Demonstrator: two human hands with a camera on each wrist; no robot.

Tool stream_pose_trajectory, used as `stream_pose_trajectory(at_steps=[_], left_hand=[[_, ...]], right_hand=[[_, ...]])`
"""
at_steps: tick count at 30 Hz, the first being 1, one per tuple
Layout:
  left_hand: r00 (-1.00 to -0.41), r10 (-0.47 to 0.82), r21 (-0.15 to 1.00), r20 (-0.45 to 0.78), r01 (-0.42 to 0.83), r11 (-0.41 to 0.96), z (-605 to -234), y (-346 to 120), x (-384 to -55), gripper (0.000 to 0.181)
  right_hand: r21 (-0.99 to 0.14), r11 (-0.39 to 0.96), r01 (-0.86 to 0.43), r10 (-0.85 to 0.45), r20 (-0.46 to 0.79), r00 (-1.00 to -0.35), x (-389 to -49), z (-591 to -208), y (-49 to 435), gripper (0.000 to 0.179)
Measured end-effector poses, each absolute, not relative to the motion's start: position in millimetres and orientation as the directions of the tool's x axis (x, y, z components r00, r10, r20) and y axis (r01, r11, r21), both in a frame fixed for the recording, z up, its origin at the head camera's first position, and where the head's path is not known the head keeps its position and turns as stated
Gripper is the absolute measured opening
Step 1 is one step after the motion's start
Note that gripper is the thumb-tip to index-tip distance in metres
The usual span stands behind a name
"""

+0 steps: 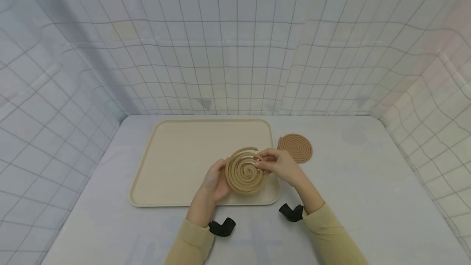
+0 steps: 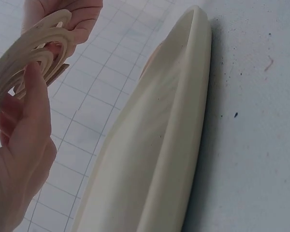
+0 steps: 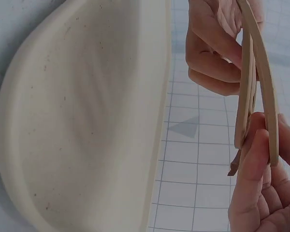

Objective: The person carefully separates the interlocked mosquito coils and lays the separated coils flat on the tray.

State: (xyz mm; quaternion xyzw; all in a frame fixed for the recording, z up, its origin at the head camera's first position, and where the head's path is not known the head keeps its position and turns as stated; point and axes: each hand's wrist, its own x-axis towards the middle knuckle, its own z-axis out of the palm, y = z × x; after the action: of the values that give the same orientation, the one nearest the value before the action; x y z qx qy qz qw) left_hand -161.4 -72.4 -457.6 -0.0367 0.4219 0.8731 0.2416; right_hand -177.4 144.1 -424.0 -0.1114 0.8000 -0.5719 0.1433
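Yellowish sleeves | held coil | tray on white tabletop | 3 gridded walls

Pale yellow sleeves with black, bent wrist pieces

A flat white counter is bordered at the back and on both sides by pale, grey-gridded walls and softly lit.
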Motion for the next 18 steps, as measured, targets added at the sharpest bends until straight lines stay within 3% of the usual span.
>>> stream_pose_trajectory(at_steps=[12, 18], left_hand=[[-0.903, 0.301, 0.738, -0.307, -0.426, -0.524, -457.9, -73.0, -161.5, 0.021], [-0.866, 0.411, 0.71, -0.283, -0.478, -0.518, -456.2, -78.3, -161.7, 0.028]], right_hand=[[-0.957, 0.29, 0.013, -0.319, -0.11, -0.941, -176.6, -429.1, 138.7, 0.029], [-0.951, 0.308, -0.006, -0.343, -0.105, -0.934, -178.7, -425.9, 141.3, 0.031]])
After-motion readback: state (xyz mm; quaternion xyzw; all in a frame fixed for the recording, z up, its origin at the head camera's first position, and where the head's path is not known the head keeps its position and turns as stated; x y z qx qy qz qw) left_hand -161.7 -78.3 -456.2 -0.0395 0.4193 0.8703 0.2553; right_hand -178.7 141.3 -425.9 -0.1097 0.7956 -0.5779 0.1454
